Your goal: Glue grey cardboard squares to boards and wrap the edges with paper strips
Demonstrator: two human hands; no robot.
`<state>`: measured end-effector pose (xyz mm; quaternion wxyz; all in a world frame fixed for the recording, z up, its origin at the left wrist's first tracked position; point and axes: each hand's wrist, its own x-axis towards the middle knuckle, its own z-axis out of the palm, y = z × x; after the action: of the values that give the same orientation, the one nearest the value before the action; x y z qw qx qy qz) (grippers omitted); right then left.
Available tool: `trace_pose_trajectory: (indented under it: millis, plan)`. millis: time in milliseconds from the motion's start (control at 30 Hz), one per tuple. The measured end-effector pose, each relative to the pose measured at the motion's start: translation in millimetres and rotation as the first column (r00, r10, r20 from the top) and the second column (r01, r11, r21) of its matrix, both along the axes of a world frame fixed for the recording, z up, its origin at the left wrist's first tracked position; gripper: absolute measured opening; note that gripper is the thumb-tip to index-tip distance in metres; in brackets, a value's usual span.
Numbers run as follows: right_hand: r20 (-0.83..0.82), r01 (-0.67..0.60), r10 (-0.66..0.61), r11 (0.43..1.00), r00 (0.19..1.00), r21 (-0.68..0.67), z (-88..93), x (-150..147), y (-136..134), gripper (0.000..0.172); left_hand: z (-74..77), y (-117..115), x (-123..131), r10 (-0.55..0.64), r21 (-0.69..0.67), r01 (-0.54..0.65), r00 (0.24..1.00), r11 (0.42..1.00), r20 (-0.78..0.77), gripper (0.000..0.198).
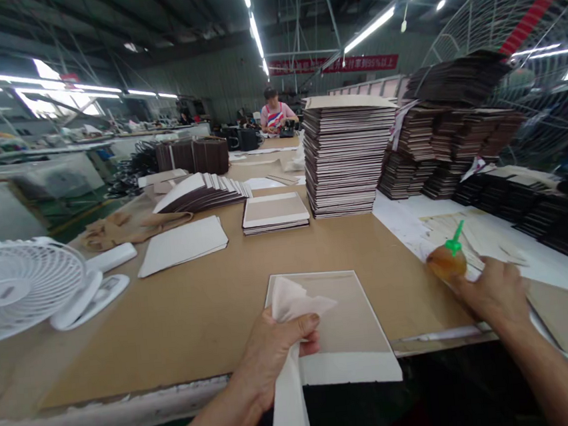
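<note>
Head view: a white cloth [287,296] is pinched between thumb and fingers of the left hand [272,345], above the left part of a pale panel [347,324] laid flat at the near edge of the counter [188,316]. An amber bottle [443,263], its long axis leaning rightward toward the green nozzle [454,243], lies just beyond and left of the nearer right hand [495,290], touched; whether that grip is closed cannot be told.

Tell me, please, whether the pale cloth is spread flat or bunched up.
Bunched up: the pale cloth is gathered in the left grip, with a crumpled end above and a strip hanging below.
</note>
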<state>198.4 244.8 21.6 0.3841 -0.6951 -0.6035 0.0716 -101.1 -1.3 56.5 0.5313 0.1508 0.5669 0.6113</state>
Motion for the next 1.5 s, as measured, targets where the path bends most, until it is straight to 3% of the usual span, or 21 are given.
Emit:
trace_pose_trajectory:
  millis: [67,100,133,167,233,300,400,567,700,733,800,933,1000,1133,1267,1500]
  plan:
    - [0.017,-0.083,0.082,0.995,0.996,0.059,13.5,-19,-29,0.052,0.4,3,2,0.003,-0.017,-0.004,1.0,1.0,-0.012,0.038]
    - [0.005,-0.185,0.186,0.98,0.983,0.068,21.9,-32,-47,0.047,0.9,4,4,0.002,-0.027,-0.003,1.0,1.0,-0.022,0.038]
    - [-0.095,-0.411,0.414,0.91,0.905,0.059,30.8,-47,-66,0.041,1.4,6,6,-0.006,-0.035,0.005,0.999,0.999,-0.032,0.039]
    - [-0.197,-0.608,0.603,0.793,0.773,0.04,39.8,-63,-86,0.036,1.9,8,9,-0.019,-0.039,0.017,0.999,0.999,-0.042,0.039]
    - [-0.265,-0.836,0.802,0.548,0.536,-0.033,55.6,-94,-119,0.033,2.4,12,16,-0.068,-0.027,0.066,0.996,0.997,-0.059,0.038]
    - [-0.212,-0.891,0.866,0.45,0.453,-0.067,65.4,-118,-138,0.031,1.8,13,21,-0.13,0.006,0.131,0.989,0.991,-0.07,0.036]
    - [-0.174,-0.911,0.894,0.403,0.412,-0.087,69.2,-136,-144,0.019,-0.4,10,24,-0.187,0.028,0.189,0.98,0.982,-0.063,0.034]
    - [-0.204,-0.953,0.932,0.288,0.301,-0.088,71.5,-140,-137,0.032,-4.8,1,16,-0.23,0.042,0.232,0.972,0.972,-0.037,0.033]
    - [-0.274,-0.982,0.944,0.164,0.184,-0.095,73.6,-145,-140,0.03,-7.2,-3,11,-0.3,0.137,0.293,0.953,0.946,0.036,0.032]
    - [-0.279,-0.985,0.945,0.157,0.172,-0.076,72.9,-147,-141,0.028,-7.7,-3,11,-0.337,0.15,0.325,0.94,0.934,0.062,0.031]
    - [-0.261,-0.98,0.945,0.199,0.199,-0.026,70.3,-150,-139,0.023,-9.3,-4,11,-0.399,0.148,0.382,0.911,0.912,0.109,0.031]
    - [-0.321,-0.914,0.862,0.404,0.392,-0.033,63.7,-150,-131,0.021,-17.2,-7,9,-0.38,0.124,0.37,0.922,0.921,0.073,0.028]
    - [-0.393,-0.877,0.791,0.469,0.468,-0.099,60.4,-146,-127,0.021,-23.2,-9,4,-0.34,0.102,0.337,0.94,0.936,0.014,0.03]
    - [-0.511,-0.841,0.679,0.502,0.527,-0.201,52.9,-134,-122,0.027,-31.2,-13,-13,-0.155,0.044,0.157,0.987,0.987,-0.043,0.032]
    - [-0.606,-0.824,0.592,0.528,0.532,-0.207,45.6,-128,-117,0.029,-29.1,-15,-29,0.029,0.046,-0.028,1.0,0.999,-0.005,0.034]
    - [-0.637,-0.821,0.55,0.51,0.54,-0.255,35.4,-128,-112,0.03,-29.1,-16,-49,0.151,-0.026,-0.151,0.988,0.988,0.025,0.029]
